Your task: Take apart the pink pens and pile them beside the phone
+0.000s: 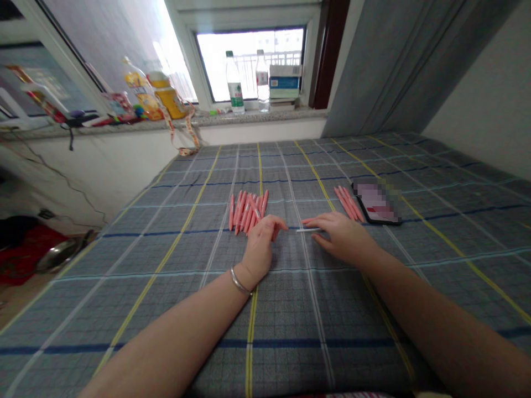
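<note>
My left hand, with a silver bangle at the wrist, hovers beside a loose pile of pink pens. Its fingers bend loosely to the right with nothing visible between them. From between the thumb and fingers of my right hand a thin whitish stick points left; it looks like a pen refill. Just behind that stick, a pink pen part shows past the fingertips, its other end hidden by the hand. Several more pink pens lie side by side beyond my right hand.
A phone with a blurred screen lies right of the smaller pen group. All this rests on a grey checked cloth. Along the windowsill stand a green-labelled bottle, a clear bottle, boxes and a yellow strapped bottle.
</note>
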`<control>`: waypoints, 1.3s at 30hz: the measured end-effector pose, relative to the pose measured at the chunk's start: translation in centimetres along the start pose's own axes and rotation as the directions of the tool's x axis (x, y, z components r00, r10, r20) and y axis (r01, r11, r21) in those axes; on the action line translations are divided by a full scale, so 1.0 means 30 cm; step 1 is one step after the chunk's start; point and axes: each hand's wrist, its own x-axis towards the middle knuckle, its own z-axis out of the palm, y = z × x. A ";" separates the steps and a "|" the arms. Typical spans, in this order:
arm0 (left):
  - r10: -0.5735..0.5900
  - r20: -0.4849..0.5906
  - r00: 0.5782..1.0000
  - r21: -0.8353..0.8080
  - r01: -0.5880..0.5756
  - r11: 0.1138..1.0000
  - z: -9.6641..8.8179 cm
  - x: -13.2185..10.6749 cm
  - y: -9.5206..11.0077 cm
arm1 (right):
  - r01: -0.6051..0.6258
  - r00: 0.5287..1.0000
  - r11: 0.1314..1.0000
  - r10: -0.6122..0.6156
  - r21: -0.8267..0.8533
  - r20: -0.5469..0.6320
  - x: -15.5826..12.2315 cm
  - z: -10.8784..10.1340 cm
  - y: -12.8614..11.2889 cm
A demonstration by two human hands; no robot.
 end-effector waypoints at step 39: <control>-0.091 0.142 0.986 -0.005 0.093 0.996 0.009 0.021 -0.026 | -0.230 0.963 0.845 0.268 0.483 -0.010 0.013 0.043 0.009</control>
